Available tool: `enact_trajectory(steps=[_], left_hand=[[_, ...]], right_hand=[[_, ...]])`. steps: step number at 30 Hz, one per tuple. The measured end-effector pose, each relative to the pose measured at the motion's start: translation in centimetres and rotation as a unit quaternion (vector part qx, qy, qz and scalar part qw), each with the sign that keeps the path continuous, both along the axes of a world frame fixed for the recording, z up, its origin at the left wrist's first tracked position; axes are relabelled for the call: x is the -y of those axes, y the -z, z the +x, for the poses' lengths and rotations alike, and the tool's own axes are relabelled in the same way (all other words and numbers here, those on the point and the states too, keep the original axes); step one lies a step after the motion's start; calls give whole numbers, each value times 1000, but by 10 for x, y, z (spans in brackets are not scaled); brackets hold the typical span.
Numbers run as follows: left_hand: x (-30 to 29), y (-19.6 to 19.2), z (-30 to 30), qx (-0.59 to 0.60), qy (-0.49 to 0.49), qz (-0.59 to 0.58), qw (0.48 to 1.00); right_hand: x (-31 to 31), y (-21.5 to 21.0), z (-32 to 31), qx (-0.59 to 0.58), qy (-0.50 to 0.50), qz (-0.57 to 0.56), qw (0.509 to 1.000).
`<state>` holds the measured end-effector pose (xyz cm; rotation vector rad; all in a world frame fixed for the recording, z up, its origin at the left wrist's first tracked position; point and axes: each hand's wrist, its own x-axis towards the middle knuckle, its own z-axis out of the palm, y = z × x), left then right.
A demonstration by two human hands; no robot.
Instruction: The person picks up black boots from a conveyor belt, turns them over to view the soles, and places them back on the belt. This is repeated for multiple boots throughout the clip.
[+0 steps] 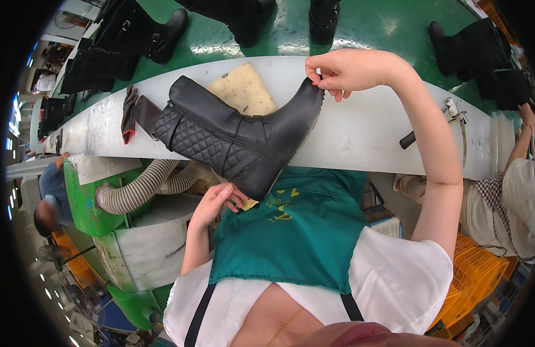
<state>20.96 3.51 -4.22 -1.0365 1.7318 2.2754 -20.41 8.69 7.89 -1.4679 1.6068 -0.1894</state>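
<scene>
A black boot [233, 130] lies on its side across the white work surface, its quilted shaft to the left and its toe up to the right. Straps and a zip run along it. My right hand [345, 69] pinches the toe tip between thumb and fingers. Down at the heel, my left hand [215, 202] has its fingers curled against the boot. A small yellow patch [248, 205] shows by those fingertips; whether it is held or on my apron, I cannot tell. Behind the boot lies a worn cream-coloured pad [242, 91], partly covered by it.
The white work surface [383, 130] carries a hammer-like tool [429, 127] at right and a dark cloth item with a red edge [128, 113] at left. More black boots [157, 34] stand on the green surface [290, 29] beyond. A green machine [85, 191] with ribbed hoses stands left; co-workers are at both sides.
</scene>
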Motion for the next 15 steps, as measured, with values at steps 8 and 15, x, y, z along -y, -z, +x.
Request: enact_trajectory(steps=[8,15], left_hand=[[0,4,0,3,-4,4,1000],[2,5,0,7,-7,-11,1000]], right_hand=[[-17,25,-5,132,122,-112,977],[-17,31,-3,134,132,-136,973]])
